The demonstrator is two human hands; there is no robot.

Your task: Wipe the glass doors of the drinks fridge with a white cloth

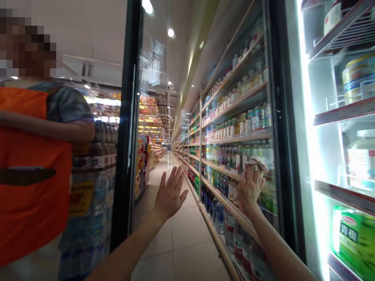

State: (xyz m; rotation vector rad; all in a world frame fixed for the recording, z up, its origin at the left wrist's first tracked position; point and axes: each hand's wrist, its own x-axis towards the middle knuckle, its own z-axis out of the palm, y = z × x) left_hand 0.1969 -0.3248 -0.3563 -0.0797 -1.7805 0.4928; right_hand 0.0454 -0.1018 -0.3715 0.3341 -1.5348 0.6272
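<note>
My left hand [170, 192] is raised with its fingers stretched out and apart, holding nothing, close to the open glass cooler door [152, 117]. My right hand [250, 186] is closed on a crumpled pale cloth [255, 162] and presses it against the glass of the neighbouring cooler door [249, 97]. Behind that glass stand shelves of bottles and cans [252, 119].
A person in an orange vest [32, 175] stands at the far left, one arm across stacked bottles [99, 164]. The open lit cooler [345, 148] at the right holds tubs and green cartons [356, 238]. A tiled aisle [181, 234] runs ahead between shelves.
</note>
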